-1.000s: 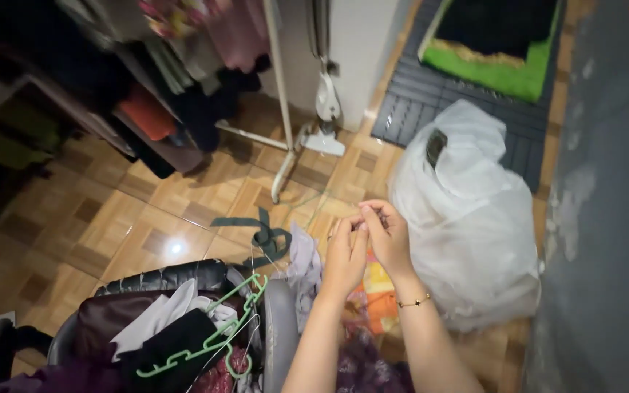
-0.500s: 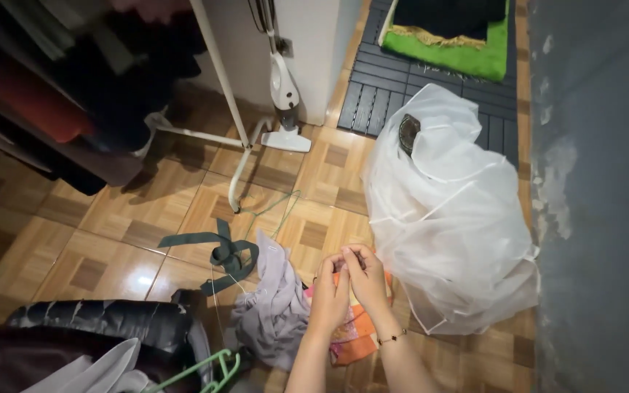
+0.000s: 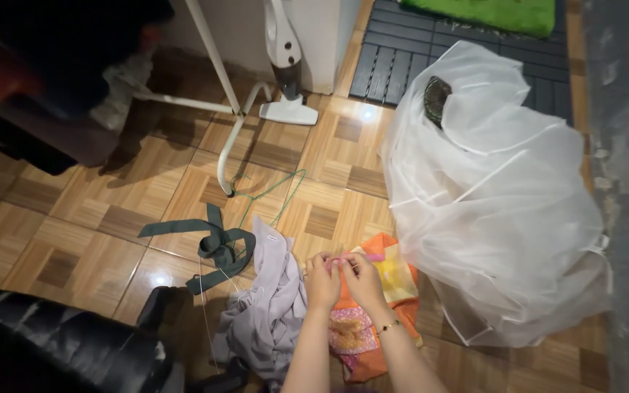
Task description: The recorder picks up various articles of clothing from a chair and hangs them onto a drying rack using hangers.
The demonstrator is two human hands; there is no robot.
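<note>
Both hands — left hand, right hand — grip pinched shut on pink cloth.

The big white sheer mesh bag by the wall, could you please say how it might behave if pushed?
The big white sheer mesh bag looks light for its bulk, since its fabric is see-through. It would probably dent and slide rather than roll. Its thin white ribs suggest some springiness.

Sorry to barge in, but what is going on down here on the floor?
A person's left hand and right hand are pinched together on something small and pink, too small to identify, above an orange patterned cloth. A pale lilac garment lies beside it, and a big white mesh bag sits to the right.
</note>
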